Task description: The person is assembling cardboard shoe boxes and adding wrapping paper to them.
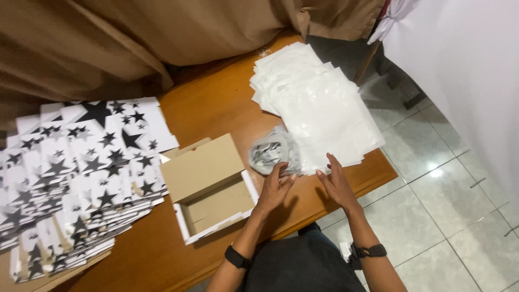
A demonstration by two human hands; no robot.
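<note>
item: small crumpled clear plastic bag with a dark-and-silver content, lying on the bench near its near edge, between the open box and the stack of white sheets, touching the left edge of that stack.

left hand: fingers extended and loosely together, fingertips resting on the near side of the bag; not closed around it. black band on the wrist.

right hand: open, fingers spread flat, palm down on the near edge of the white stack, just right of the bag; pinching nothing. black watch on the wrist.

stack of white sheets: thin, translucent, roughly square sheets or pouches, fanned and uneven, running from the near right corner of the bench toward the far side.

open box: cardboard, white outside, brown inside, lid flap raised toward the far side; interior appears bare; sits just left of the left hand.

pile of flat cartons: white with black star print, many layers, slumped, covering the left part of the bench.

bench: orange-brown wood, right edge overhanging the floor.

brown curtain: draped along the far side.

tiled floor: pale glossy tiles, right of the bench; white wall panel further right.
</note>
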